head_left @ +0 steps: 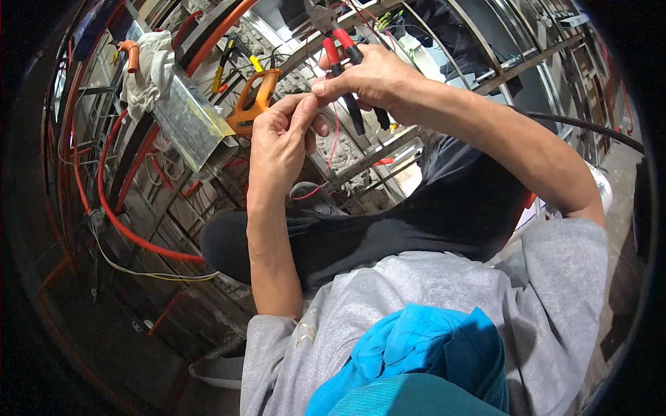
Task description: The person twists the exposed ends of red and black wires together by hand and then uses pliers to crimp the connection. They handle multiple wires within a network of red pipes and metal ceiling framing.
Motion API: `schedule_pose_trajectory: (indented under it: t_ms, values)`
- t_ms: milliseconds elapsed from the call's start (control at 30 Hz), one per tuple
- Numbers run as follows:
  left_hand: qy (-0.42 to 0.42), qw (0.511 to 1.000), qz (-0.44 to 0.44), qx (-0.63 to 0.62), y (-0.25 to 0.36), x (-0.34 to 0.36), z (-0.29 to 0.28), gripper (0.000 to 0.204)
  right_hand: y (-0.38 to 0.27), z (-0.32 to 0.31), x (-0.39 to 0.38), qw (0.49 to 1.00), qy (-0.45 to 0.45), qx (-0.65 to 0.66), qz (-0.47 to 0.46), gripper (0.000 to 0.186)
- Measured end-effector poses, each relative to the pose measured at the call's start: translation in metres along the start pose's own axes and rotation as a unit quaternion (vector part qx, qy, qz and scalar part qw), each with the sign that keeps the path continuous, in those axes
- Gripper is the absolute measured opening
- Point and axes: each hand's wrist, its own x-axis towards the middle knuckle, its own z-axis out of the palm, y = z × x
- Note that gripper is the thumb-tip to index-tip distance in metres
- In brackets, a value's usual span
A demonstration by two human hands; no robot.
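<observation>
In the upper middle of the head view, my two hands meet at the fingertips. My right hand (pixel 378 78) is closed around pliers (pixel 343 38) with red and black handles, their metal jaws pointing up and away. Its thumb and finger also reach my left hand (pixel 283 132). The left thumb and forefinger are pinched together where a thin red wire (pixel 336 132) seems to run into the fingers. The wire's end is hidden there; its other part hangs down and curves toward my legs. Just left of my left hand is an orange tool handle (pixel 262 100).
A metal channel (pixel 194 128) with a white cloth (pixel 148 73) over it stands at the left. Orange-red conduit (pixel 142 239) curves below. Metal framing (pixel 510 69) crosses the upper right, and a black cable (pixel 590 125) runs along the right. A yellow-and-black tool (pixel 222 66) lies beyond.
</observation>
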Motion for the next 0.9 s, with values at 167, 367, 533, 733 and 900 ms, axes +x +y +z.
schedule_pose_trajectory:
  t_ms: [167, 367, 533, 733, 900]
  values:
    - [0.021, 1.000, 0.015, -0.008, -0.010, 0.001, 0.000, 0.033, 0.002, -0.004, 0.014, 1.000, -0.011, 0.025, 0.010, 0.035]
    - [0.015, 0.999, 0.018, -0.036, -0.003, 0.001, 0.003, 0.033, 0.009, -0.002, 0.018, 0.996, 0.031, 0.061, -0.063, 0.037]
    - [0.020, 0.998, 0.018, -0.050, -0.014, 0.004, 0.004, 0.034, 0.004, 0.002, 0.013, 0.994, 0.054, 0.079, -0.061, 0.038]
    - [0.016, 1.000, -0.016, -0.011, -0.008, 0.003, 0.001, 0.033, 0.000, 0.004, 0.011, 0.990, 0.058, 0.083, -0.104, 0.040]
    - [0.036, 0.999, 0.009, 0.004, -0.014, 0.001, -0.002, 0.034, -0.001, 0.003, 0.017, 0.993, 0.044, 0.054, -0.090, 0.042]
